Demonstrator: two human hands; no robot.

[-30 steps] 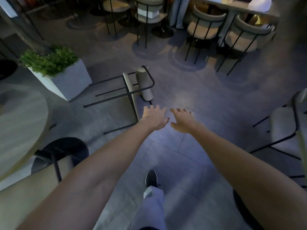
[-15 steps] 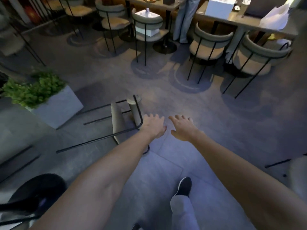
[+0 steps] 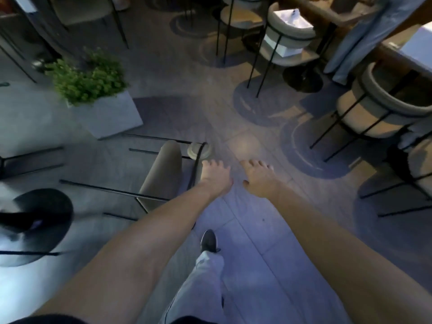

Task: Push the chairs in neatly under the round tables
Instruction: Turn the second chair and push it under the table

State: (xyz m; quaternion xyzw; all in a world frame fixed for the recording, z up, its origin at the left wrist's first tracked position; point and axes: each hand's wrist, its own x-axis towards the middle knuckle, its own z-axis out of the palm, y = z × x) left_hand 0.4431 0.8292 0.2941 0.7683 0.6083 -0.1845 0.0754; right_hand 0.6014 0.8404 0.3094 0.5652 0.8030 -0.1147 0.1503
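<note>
A chair (image 3: 163, 169) with a beige seat and thin black metal legs lies tipped on its side on the tiled floor, legs pointing left. Its padded backrest (image 3: 198, 150) shows just beyond my left hand. My left hand (image 3: 215, 176) hovers over the chair's black back frame, fingers spread, palm down. My right hand (image 3: 259, 178) is stretched out beside it over bare floor, fingers apart, holding nothing. A round black table base (image 3: 44, 218) sits at the left edge; its top is blurred.
A white square planter with green plants (image 3: 93, 94) stands behind the fallen chair. Upright beige chairs (image 3: 378, 108) stand at tables along the right and back, one (image 3: 287, 36) holding a white box. A person's legs (image 3: 357, 36) show at the top right. My foot (image 3: 208, 239) steps forward.
I have stepped closer: the fallen chair has slid nearer and lower in view, beneath my left forearm. Both hands stay outstretched with fingers apart.
</note>
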